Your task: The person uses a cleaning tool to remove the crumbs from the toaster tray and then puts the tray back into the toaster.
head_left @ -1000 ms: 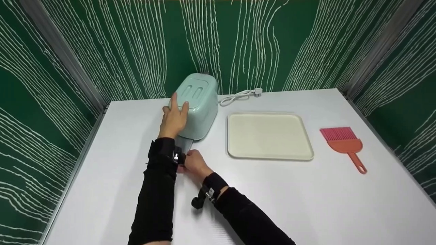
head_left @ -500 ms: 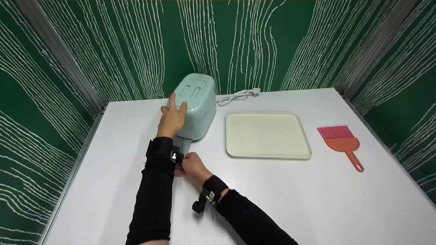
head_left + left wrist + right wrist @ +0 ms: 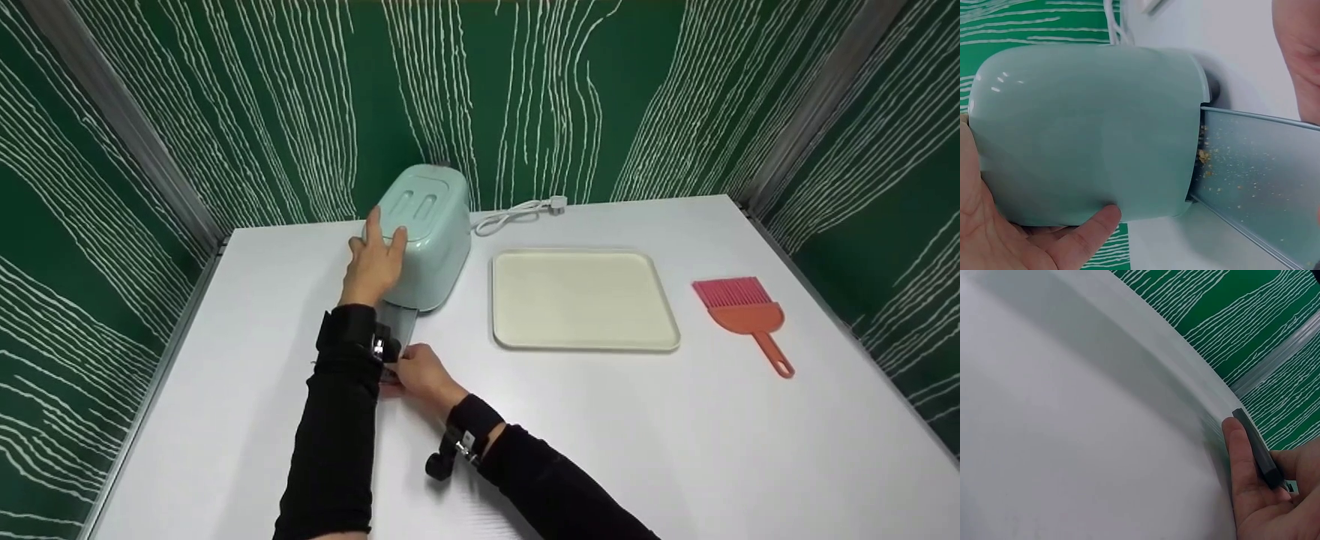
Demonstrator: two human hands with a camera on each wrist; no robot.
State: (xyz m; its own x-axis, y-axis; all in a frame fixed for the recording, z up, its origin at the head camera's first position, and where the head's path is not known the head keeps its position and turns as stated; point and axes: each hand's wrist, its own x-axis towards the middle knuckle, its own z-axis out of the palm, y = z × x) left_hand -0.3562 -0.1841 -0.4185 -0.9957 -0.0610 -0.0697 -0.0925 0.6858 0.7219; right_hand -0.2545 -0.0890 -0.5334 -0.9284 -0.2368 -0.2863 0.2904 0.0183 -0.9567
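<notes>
Against the spread left hand, the glossy mint-green toaster is steadied; the grey metal crumb tray, pinched by the right hand, is best kept level.

Both arms reach forward, left hand farther out, right hand nearer the body.
The left forearm, in a black sleeve, runs almost straight ahead, a sliver of bare arm at the bottom edge; past the black strap on its wrist, the hand lies back up, fingers spread and pointing away. The right forearm, also sleeved in black, slants inward from the lower right, its strapped wrist just short of the other's; the hand pinches, thumb opposite a fairly straight finger, fingertips partly hidden in the head view.
</notes>
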